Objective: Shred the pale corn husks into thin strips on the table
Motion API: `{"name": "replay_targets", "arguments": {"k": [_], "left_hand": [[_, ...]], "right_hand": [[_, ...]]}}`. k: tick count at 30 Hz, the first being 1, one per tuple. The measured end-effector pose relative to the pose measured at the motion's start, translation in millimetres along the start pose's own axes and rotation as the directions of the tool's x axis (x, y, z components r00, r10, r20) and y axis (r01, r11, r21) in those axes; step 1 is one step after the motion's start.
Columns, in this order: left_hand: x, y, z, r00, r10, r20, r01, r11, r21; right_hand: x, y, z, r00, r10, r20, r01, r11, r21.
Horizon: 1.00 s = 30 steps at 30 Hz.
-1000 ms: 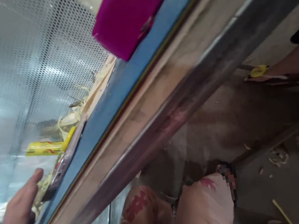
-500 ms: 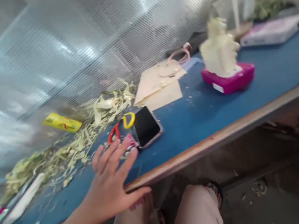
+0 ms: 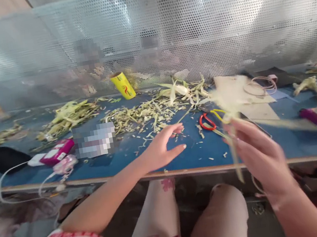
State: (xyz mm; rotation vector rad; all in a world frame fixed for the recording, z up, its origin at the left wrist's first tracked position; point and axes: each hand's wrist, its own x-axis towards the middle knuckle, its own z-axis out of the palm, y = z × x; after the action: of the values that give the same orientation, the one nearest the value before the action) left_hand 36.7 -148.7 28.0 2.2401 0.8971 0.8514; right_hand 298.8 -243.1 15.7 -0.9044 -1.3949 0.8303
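Observation:
My left hand (image 3: pixel 163 148) is over the front of the blue table, thumb and fingers apart. A thin pale strand passes close to its fingertips; I cannot tell if it touches them. My right hand (image 3: pixel 263 153), to the right, pinches a bundle of pale plant strips (image 3: pixel 225 102) that look like husk. The bundle is smeared by motion, with ends hanging below and sticking out to the right. Beside it, scissors with one red and one yellow handle (image 3: pixel 207 122) lie on the table. A dark flat edge shows partly behind my right hand.
Plant scraps (image 3: pixel 151 113) spread across the table's middle. A yellow tube (image 3: pixel 123 86) stands tilted by the perforated metal screen (image 3: pixel 190 19). Beige sheets (image 3: pixel 229 85) bear a coiled cable (image 3: pixel 259 86). Magenta boxes (image 3: pixel 58 151) sit left and right, with a white cable near the left one.
The view has levelled and swung left. My right hand has come into view holding the pale strips. My left hand, spread near the phone and scissors before, is now left of the scissors.

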Motion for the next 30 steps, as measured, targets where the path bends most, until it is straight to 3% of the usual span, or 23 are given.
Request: {"name": "replay_targets", "arguments": {"k": [2, 4, 6, 8, 11, 15, 18, 25, 30], "left_hand": [[19, -19, -14.2, 0.971, -0.214, 0.112, 0.239, 0.917, -0.321], [36, -40, -25.4, 0.907, -0.353, 0.231, 0.421, 0.729, -0.540], [48, -60, -35.3, 0.873, -0.397, 0.284, 0.473, 0.542, -0.695], [55, -78, -43.6, 0.868, -0.422, 0.263, 0.449, 0.438, -0.779], [59, -97, -50.4, 0.877, -0.462, 0.134, 0.333, 0.381, -0.862], [60, -109, -50.1, 0.891, -0.453, 0.024, 0.236, 0.418, -0.877], [59, -110, -48.5, 0.898, -0.439, -0.017, 0.215, 0.474, -0.854], [58, -116, -52.1, 0.855, -0.504, -0.123, 0.181, 0.511, -0.840], [57, -116, -52.0, 0.853, -0.510, -0.111, 0.188, 0.498, -0.847]], "right_hand": [[70, 15, 57, 0.987, 0.091, 0.134, -0.109, 0.986, 0.128], [130, 34, 103, 0.953, 0.185, 0.241, -0.243, 0.939, 0.243], [171, 53, 137, 0.927, 0.264, 0.265, -0.334, 0.904, 0.268], [194, 69, 157, 0.929, 0.282, 0.242, -0.347, 0.889, 0.298], [204, 89, 173, 0.942, 0.269, 0.199, -0.321, 0.897, 0.305], [203, 105, 181, 0.959, 0.250, 0.132, -0.280, 0.906, 0.318], [205, 109, 181, 0.962, 0.256, 0.100, -0.274, 0.914, 0.300], [206, 114, 187, 0.971, 0.234, -0.056, -0.217, 0.951, 0.219], [196, 121, 186, 0.991, 0.131, -0.036, -0.128, 0.988, 0.092]]}}
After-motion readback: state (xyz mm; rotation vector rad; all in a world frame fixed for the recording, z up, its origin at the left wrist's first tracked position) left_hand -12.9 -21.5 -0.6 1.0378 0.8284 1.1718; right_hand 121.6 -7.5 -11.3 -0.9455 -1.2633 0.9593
